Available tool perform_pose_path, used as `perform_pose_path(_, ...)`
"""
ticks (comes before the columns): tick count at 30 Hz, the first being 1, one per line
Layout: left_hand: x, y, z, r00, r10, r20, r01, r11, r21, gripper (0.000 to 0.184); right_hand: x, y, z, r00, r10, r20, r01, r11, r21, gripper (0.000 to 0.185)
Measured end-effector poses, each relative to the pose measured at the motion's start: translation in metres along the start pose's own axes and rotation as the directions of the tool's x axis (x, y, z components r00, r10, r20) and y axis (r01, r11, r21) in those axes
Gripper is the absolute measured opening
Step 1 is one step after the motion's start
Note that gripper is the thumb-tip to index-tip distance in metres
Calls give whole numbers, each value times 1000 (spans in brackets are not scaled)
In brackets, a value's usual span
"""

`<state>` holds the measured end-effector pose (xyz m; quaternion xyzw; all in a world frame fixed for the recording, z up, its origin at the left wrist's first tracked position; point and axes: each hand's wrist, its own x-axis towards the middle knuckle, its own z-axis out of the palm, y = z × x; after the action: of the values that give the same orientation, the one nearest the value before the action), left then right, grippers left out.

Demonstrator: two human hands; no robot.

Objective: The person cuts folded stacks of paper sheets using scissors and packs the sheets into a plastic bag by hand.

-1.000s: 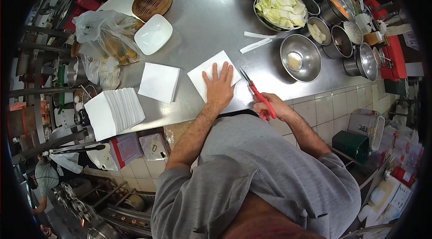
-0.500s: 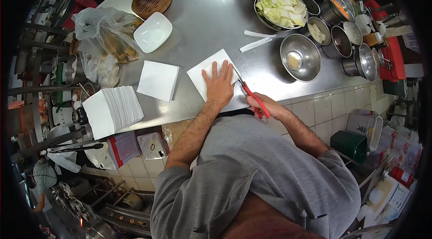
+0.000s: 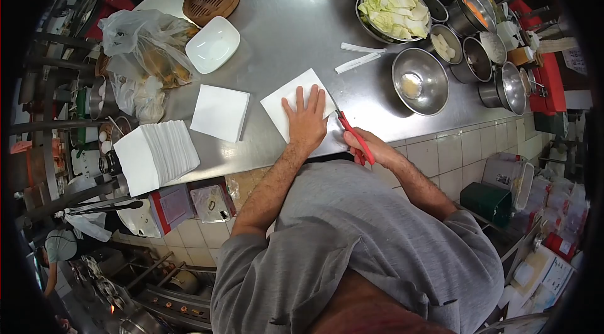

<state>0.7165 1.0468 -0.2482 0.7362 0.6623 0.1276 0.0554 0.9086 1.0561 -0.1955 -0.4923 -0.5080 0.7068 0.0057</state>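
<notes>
My left hand (image 3: 306, 121) lies with spread fingers on a white square paper stack (image 3: 281, 98) near the table's front edge. In my right hand (image 3: 371, 146) are red-handled scissors (image 3: 356, 136), their blades at the right edge of that stack. A second white square stack (image 3: 220, 112) lies to the left. Further left stands a tall pile of white sheets (image 3: 156, 156). Two thin white strips (image 3: 358, 63) rest on the metal table beyond the scissors.
A steel bowl (image 3: 420, 81) stands right of the strips, with a bowl of cut cabbage (image 3: 394, 13) and several pots behind. At the left are a white dish (image 3: 213, 45), a bamboo steamer (image 3: 212, 0) and plastic bags (image 3: 148, 50). A person (image 3: 60, 247) is at lower left.
My right hand has moved left with the scissors, bringing the blades from beside the paper to its right edge. My left hand has stayed on the paper.
</notes>
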Motion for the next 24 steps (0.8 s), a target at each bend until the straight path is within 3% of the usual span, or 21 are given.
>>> perform_pose_path(5, 0, 0, -2, 1000, 0, 19, 0, 1000, 6, 69, 3, 2, -1, 1000, 16, 9, -16, 1000, -14, 88)
perform_pose_path(12, 0, 0, -1, 1000, 0, 14, 0, 1000, -8, 68, -3, -4, 4, 997, 3, -75, -1, 1000, 19, 73)
perform_pose_path(15, 0, -1, 1, 1000, 0, -18, 0, 1000, -6, 66, -4, -5, 4, 997, 14, -81, -12, 999, 33, 70)
perform_pose_path(20, -6, -9, 15, 957, 160, -243, -176, 983, -45, 52, -4, -4, 3, 997, 28, -66, -27, 999, 19, 73)
perform_pose_path(24, -6, -7, 12, 959, 147, -241, -164, 985, -51, 51, -4, 1, 1, 1000, -8, -26, 7, 999, -34, 83)
